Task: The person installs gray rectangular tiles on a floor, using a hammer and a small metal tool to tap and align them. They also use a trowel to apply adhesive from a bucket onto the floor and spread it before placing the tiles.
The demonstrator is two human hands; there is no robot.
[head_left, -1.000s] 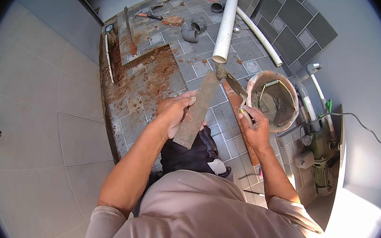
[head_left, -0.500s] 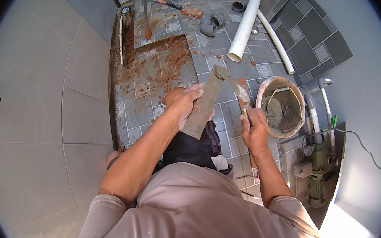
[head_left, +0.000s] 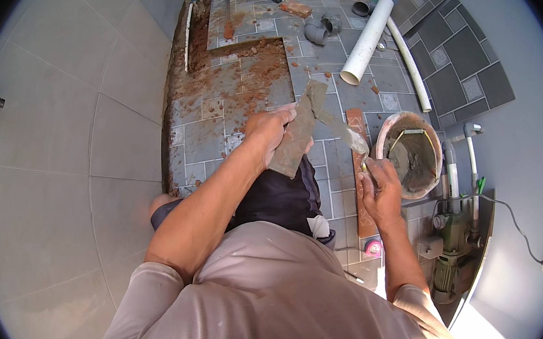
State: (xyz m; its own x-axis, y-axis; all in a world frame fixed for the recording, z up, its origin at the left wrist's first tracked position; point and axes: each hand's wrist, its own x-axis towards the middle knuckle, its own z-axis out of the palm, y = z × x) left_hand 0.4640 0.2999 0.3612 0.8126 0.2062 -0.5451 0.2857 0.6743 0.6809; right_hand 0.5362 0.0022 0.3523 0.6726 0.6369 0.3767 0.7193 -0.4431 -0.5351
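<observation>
Tiled floor below, left grip clasps a grey strip mid-length, right grip a trowel handle

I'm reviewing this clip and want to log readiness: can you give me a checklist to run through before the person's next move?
1. Left hand holding the flat strip: ok.
2. Right hand gripping the trowel: ok.
3. Trowel tip pressed against the strip: cannot tell; it overlaps the strip in view, but contact is unclear.
4. Bucket upright, with grey mix inside: ok.
5. Floor free of debris: not ok; reddish soil is scattered over the tiles toward the left.
</observation>
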